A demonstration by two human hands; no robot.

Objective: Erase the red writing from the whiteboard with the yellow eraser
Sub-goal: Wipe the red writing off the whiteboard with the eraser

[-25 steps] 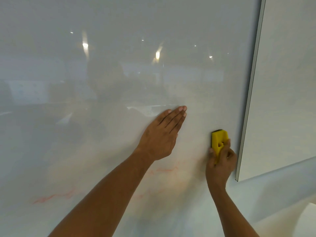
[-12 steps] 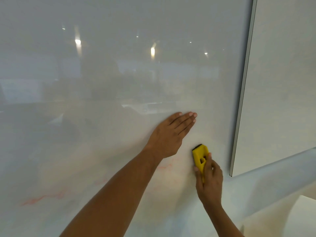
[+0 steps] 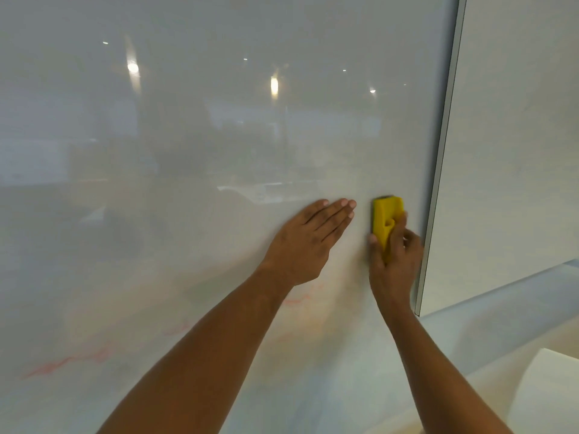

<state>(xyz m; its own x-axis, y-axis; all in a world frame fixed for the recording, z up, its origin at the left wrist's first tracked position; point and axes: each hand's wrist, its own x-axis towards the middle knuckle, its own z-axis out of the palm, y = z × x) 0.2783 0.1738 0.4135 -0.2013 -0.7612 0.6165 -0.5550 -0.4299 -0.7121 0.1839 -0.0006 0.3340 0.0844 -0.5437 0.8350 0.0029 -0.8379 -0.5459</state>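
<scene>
A glossy whiteboard point(image 3: 188, 151) fills most of the view. Faint red writing point(image 3: 69, 360) smears across its lower left, with another red trace point(image 3: 296, 300) just below my left wrist. My right hand point(image 3: 393, 258) grips the yellow eraser point(image 3: 385, 219) and presses it upright against the board near the right edge. My left hand point(image 3: 308, 242) lies flat on the board with fingers together, pointing up and right, its fingertips just left of the eraser.
The board's metal right edge point(image 3: 438, 170) runs close to my right hand, with a pale wall point(image 3: 517, 151) beyond it. A white rounded object point(image 3: 548, 393) sits at the lower right corner. Ceiling lights reflect in the board.
My right hand has carried the eraser up and to the right, from below my left hand to level with its fingertips. The left hand stays flat on the board.
</scene>
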